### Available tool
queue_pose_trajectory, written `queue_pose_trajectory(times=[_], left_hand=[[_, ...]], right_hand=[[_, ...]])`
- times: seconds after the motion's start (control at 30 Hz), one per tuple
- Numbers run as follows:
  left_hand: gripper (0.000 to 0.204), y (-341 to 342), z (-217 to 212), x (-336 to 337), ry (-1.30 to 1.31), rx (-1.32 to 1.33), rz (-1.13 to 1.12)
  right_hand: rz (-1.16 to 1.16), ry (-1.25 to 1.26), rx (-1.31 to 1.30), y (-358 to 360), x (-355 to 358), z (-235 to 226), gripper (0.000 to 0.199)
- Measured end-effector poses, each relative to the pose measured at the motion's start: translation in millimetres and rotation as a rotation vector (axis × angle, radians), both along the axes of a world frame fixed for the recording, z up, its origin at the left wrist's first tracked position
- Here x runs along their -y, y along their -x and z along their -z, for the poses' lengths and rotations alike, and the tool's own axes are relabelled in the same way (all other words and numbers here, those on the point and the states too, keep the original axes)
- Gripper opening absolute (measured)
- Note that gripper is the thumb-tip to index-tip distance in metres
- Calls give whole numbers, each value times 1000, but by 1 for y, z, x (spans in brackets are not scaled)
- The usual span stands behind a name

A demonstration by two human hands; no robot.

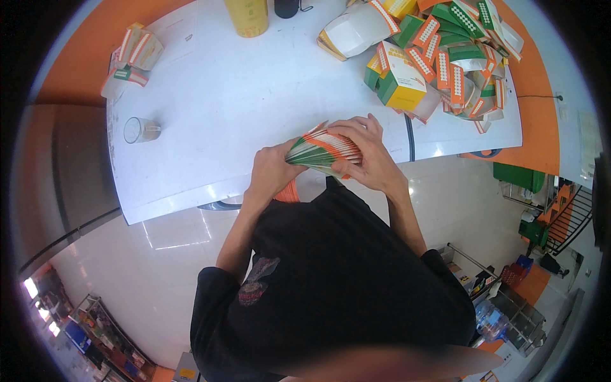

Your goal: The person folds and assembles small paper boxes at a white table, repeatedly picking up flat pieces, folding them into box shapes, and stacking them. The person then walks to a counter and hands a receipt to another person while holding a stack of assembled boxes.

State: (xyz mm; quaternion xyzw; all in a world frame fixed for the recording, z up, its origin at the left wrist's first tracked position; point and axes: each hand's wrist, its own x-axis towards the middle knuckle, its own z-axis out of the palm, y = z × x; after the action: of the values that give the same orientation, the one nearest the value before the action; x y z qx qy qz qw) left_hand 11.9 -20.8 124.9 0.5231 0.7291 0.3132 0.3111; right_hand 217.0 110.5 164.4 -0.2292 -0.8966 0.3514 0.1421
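Note:
Between both hands is a thick stack of flat paper cartons (323, 148), striped orange, white and green along their fanned edges. My left hand (275, 167) is closed on the stack's left end. On the right end, my right hand (369, 153) grips it with the thumb below and the fingers over the top. The stack is held just above the near edge of the white table (223, 102). Below my left hand, more orange edges (287, 192) show at the table's front, partly hidden by my shirt.
A big heap of orange, green and white cartons (455, 70) covers the table's far right, beside a yellow and green box (401, 79). Farther left stand a yellow cup (247, 16) and a black container (286, 7). A clear glass (141, 130) and several cartons (135, 57) are at left.

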Motion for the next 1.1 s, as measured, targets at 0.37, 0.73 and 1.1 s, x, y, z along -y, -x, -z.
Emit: queue_pose_trajectory(times=[0.37, 0.73, 1.1], left_hand=[[44, 1, 4, 3, -122, 93, -6], [59, 6, 24, 9, -22, 38, -51], [87, -1, 56, 29, 113, 255, -150]], right_hand=[[43, 41, 111, 7, -2, 1, 79], [-275, 337, 85, 14, -24, -3, 89], [-129, 669, 311, 38, -81, 5, 50]])
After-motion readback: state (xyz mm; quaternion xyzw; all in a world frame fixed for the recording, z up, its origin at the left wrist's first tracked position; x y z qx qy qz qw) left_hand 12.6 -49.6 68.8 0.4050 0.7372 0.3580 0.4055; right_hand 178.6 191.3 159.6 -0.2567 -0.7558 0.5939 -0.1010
